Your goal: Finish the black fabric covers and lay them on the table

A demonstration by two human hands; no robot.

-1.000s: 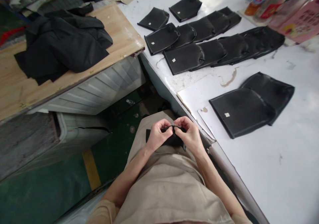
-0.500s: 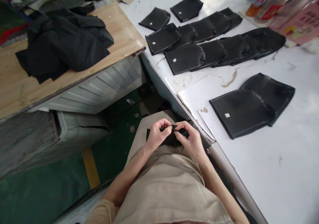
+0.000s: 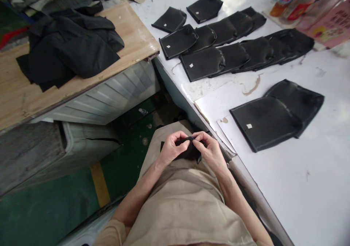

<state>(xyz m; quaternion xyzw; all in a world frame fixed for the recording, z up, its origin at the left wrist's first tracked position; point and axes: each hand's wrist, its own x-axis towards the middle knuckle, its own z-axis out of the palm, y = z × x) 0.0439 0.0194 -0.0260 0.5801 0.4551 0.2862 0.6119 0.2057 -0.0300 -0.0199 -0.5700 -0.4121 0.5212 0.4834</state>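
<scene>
Over my lap, my left hand (image 3: 172,148) and my right hand (image 3: 210,148) pinch the upper edge of a black piece of material (image 3: 188,153) between thumbs and fingertips. The two hands are close together, with a short stretch of the edge showing between them. The rest of the piece hangs below and partly behind my fingers, dark against the beige apron (image 3: 188,206). To the right on the white table, two flat black pieces (image 3: 265,122) overlap, the front one bearing a small white sticker.
Rows of overlapping black pieces (image 3: 202,63) lie farther back on the white table (image 3: 308,187). A black cloth heap (image 3: 71,45) rests on the wooden board (image 3: 136,34) at left. Jars (image 3: 303,5) and a pink box (image 3: 328,23) stand at the far right.
My right thumb and fingers have shifted slightly along the edge, away from my left hand. A little more of the edge shows between them.
</scene>
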